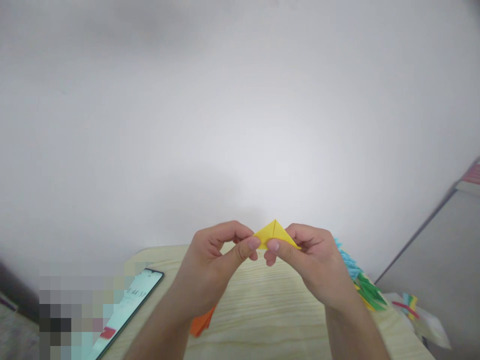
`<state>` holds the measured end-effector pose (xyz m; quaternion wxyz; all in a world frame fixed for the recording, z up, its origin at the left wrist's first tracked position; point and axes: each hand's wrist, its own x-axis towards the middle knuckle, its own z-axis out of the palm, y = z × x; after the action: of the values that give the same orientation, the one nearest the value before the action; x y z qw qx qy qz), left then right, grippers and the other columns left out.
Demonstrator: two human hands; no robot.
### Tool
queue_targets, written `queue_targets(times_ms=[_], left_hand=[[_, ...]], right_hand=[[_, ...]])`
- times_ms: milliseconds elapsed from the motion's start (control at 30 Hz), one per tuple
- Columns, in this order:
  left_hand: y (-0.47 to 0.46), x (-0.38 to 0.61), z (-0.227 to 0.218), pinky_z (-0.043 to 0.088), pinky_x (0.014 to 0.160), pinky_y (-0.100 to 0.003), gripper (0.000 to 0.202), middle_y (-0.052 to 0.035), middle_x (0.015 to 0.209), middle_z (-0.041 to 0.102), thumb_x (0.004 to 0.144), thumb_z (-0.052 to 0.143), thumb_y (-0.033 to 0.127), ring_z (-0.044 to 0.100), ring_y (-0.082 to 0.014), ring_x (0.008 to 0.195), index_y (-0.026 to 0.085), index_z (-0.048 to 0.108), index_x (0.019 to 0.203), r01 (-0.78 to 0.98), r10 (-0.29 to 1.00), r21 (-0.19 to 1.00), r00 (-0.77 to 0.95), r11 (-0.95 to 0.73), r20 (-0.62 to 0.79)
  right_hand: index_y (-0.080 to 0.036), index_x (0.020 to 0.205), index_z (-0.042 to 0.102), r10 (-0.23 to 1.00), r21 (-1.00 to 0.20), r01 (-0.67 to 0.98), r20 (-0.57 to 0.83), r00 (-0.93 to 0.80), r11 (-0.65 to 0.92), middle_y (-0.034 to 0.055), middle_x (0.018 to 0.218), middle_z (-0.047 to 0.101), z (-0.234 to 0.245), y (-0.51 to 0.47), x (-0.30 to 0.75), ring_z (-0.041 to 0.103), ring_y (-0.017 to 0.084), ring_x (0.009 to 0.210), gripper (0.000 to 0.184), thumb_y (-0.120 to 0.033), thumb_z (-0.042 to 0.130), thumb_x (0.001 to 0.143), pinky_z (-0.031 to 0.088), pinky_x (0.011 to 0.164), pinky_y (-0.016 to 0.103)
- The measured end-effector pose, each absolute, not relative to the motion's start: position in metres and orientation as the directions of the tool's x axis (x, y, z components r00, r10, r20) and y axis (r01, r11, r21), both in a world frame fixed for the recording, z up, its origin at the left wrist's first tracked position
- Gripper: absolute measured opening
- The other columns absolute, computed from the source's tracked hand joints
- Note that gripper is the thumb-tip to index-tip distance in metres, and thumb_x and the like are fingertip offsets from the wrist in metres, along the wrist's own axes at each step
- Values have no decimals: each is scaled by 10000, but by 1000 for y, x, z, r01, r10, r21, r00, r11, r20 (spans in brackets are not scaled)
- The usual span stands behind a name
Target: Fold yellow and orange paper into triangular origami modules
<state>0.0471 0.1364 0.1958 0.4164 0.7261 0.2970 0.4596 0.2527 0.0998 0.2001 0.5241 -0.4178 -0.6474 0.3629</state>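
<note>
A small yellow folded paper triangle [274,231] is held up above the light wooden table [262,310], its point upward. My left hand [213,260] pinches its left corner between thumb and fingers. My right hand [311,262] pinches its right side, thumb on the front. Both thumbs nearly meet under the triangle's middle. The lower part of the paper is hidden behind my fingers.
A phone [123,312] with a lit screen lies at the table's left edge. Orange paper [202,322] shows under my left wrist. A cluster of blue, green and yellow folded pieces [362,282] sits at the right. A white wall fills the background.
</note>
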Motion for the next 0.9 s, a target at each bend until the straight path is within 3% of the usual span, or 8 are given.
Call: queue_targets(times_ms=[300,633,733,900], left_hand=[[142,39,196,428,776,-271,267,10,765,691,988,674,385,592,-141,778,211,737,796,37,839,897,373,-441,397],[145,39,193,421,773,-273,250,9,767,700,983,685,374,593,-143,790,214,748,802,15,839,899,367,-438,402],[143,43,194,427,789,-276,252,3,794,710,992,670,365,601,-148,812,212,752,810,-15,830,897,371,-442,416],[138,53,196,449,820,-287,210,-6,832,738,994,664,352,633,-164,853,214,761,869,-94,824,896,362,-433,436]], right_hand=[[-223,865,838,922,-917,164,329,-204,364,32,843,809,205,100,264,691,177,800,278,-454,720,966,490,729,284],[-209,758,792,933,-912,197,355,-63,361,-4,710,748,204,97,263,525,120,622,348,-431,674,999,378,596,275],[-207,784,781,918,-906,161,396,1,391,6,726,759,201,99,256,574,129,634,309,-430,698,982,412,600,275],[-210,924,788,912,-912,-2,409,36,409,32,874,785,200,101,240,690,188,819,130,-327,825,881,540,750,309]])
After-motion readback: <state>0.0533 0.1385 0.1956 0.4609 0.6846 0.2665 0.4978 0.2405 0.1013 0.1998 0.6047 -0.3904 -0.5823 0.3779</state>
